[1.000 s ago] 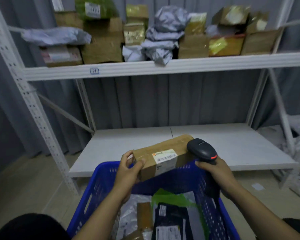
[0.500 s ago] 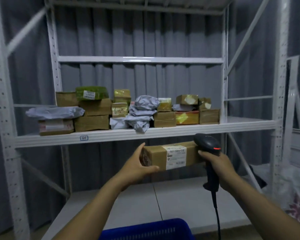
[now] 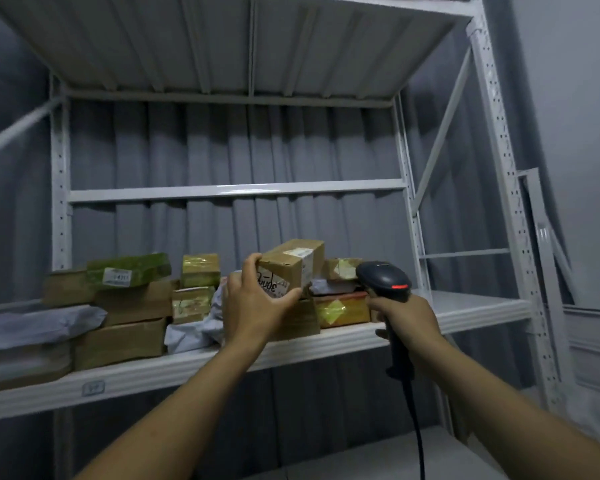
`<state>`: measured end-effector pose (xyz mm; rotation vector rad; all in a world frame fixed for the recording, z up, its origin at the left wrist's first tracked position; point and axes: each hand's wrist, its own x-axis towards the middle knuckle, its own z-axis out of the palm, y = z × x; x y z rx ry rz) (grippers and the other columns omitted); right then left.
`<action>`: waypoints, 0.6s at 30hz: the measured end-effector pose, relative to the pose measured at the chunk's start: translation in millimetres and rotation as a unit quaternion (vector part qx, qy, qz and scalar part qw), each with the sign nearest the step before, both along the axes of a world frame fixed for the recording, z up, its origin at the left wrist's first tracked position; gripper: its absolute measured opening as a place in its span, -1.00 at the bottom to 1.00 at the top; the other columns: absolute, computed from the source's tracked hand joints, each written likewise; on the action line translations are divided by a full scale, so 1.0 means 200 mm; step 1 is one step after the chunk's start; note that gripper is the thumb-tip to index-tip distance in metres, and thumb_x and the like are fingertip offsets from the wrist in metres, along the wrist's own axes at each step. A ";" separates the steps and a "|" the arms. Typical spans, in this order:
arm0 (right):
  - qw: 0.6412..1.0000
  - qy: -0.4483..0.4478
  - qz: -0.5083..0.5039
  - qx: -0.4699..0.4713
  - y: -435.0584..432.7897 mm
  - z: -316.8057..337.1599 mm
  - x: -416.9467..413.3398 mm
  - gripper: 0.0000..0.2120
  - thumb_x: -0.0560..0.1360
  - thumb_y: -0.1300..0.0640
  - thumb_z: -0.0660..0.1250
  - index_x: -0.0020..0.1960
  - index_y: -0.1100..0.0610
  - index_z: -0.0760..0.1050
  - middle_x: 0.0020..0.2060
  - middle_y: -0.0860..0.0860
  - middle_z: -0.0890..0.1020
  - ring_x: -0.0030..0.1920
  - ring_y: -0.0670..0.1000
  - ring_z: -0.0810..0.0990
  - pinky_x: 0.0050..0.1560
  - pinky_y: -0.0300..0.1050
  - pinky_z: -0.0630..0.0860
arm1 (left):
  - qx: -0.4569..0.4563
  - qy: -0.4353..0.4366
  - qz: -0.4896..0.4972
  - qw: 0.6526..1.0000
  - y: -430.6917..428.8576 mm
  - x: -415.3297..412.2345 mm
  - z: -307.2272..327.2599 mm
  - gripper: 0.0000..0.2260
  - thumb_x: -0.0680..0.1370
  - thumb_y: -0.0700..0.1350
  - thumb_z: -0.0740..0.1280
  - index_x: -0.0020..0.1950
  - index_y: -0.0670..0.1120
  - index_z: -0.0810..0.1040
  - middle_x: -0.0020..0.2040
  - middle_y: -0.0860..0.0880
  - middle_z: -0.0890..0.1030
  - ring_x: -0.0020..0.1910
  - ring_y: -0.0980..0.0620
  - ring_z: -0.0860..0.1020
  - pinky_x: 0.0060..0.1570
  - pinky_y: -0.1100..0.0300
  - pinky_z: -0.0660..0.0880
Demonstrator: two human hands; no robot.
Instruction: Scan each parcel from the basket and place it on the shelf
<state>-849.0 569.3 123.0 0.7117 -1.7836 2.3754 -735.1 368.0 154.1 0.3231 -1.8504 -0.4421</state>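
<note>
parcel (image 3: 291, 265) held over the shelf (image 3: 326, 342), centre frame.
left hand (image 3: 257, 303) grip wraps its near end to steer it onto the stack (image 3: 305, 320); right hand (image 3: 409, 317) grip clasps the scanner (image 3: 383, 277), held aside.

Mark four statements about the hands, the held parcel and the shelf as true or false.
1. The left hand grips a brown cardboard parcel. True.
2. The right hand holds nothing. False: it grips the barcode scanner.
3. The held parcel lies flat on the bare shelf board. False: it is tilted, held up over the stacked parcels.
4. A green-wrapped parcel lies on top of brown boxes. True.
</note>
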 end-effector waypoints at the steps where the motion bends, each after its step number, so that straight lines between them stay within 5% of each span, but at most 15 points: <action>1: 1.000 0.000 -0.003 -0.004 0.00 0.02 -0.05 -0.85 0.37 0.18 0.50 -0.09 0.10 0.59 -0.08 0.10 0.64 -0.03 0.13 0.62 -0.17 0.00 0.61 | -0.006 0.001 0.018 1.000 0.00 -0.08 0.04 -0.20 0.24 0.38 0.41 0.37 0.17 0.20 0.20 -0.08 0.43 0.15 -0.10 0.45 0.07 -0.08 0.53; 5: 1.000 -0.001 -0.019 -0.005 0.02 0.05 -0.22 -0.88 0.40 0.17 0.49 -0.13 0.13 0.57 -0.08 0.21 0.65 -0.05 0.22 0.65 -0.15 0.04 0.64 | -0.036 -0.008 0.063 0.997 -0.01 -0.39 0.17 -0.20 0.32 0.33 0.44 0.42 0.09 0.19 0.19 -0.13 0.42 0.14 -0.11 0.43 0.05 -0.01 0.52; 18: 1.000 0.015 0.013 0.017 -0.06 -0.04 -0.67 -0.85 0.41 0.21 0.47 -0.03 0.16 0.58 -0.22 0.12 0.64 -0.20 0.09 0.62 -0.32 -0.10 0.57 | -0.042 -0.049 0.118 0.991 -0.11 -1.10 0.27 -0.17 0.34 0.34 0.42 0.41 -0.08 0.21 0.26 -0.20 0.37 0.20 -0.17 0.39 0.10 -0.01 0.45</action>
